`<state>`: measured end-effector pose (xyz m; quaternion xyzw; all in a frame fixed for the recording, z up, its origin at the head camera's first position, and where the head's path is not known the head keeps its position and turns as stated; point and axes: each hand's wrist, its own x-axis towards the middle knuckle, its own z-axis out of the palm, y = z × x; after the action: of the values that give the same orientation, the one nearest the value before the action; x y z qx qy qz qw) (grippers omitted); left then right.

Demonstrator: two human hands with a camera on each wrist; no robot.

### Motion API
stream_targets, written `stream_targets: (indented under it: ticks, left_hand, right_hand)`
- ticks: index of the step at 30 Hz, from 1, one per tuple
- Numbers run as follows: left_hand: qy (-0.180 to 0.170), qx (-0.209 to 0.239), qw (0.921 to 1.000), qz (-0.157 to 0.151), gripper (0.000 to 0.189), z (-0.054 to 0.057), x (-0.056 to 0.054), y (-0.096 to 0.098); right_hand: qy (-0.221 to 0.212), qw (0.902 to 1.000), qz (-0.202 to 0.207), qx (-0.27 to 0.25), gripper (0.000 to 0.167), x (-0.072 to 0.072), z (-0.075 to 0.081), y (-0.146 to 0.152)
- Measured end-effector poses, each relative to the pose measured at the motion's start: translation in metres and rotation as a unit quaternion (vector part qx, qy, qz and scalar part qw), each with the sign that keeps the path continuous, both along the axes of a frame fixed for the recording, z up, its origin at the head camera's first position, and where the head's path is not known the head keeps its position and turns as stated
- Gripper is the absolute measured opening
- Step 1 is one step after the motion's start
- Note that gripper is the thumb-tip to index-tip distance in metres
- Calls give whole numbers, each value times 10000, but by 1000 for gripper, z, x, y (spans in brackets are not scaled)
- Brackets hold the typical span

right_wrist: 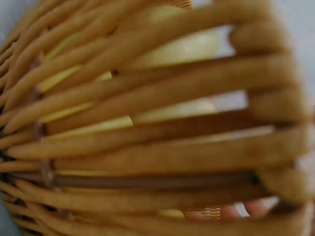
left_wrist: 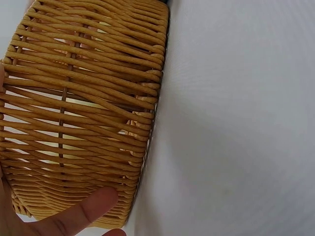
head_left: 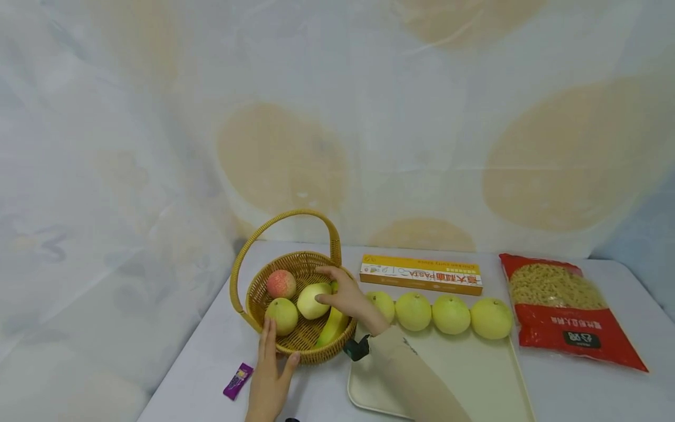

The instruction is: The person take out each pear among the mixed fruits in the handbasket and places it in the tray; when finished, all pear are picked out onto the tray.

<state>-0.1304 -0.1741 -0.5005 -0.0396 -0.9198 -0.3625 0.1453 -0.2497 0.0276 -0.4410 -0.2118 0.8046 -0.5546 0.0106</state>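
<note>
All on the pale fruit [head_left: 308, 305] inside the basket [head_left: 319, 355] with the right hand [head_left: 345, 295] wide-fingered, touching the near side with the left hand [head_left: 271, 375] straight-fingered, and maybe risking a tip-over by pressing too hard there!

Left grip [left_wrist: 71, 219] at woven basket [left_wrist: 83, 110]
</note>
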Motion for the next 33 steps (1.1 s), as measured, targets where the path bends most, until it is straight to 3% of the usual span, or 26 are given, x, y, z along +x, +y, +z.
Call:
stream_targets:
  ticks: [8, 17, 25, 29, 33]
  left_hand:
    - [-65, 5, 10000, 7, 79, 0, 1, -3]
    - [-34, 10, 10000, 42, 78, -2, 2, -2]
    - [-111, 8, 9999, 104, 79, -2, 2, 0]
    - [-113, -13, 9999, 75, 79, -2, 0, 0]
    - [-97, -22, 9999, 64, 79, -2, 0, 0]
  right_hand:
    - [-143, 9995, -1, 272, 62, -7, -6, -15]
    - [-17, 9985, -339, 429, 71, -7, -14, -36]
    - [-675, 9950, -692, 243, 80, -9, -15, -38]
    - [-809, 9948, -582, 220, 78, -12, -17, -38]
    - [-637, 9977, 17, 232, 79, -11, -18, -40]
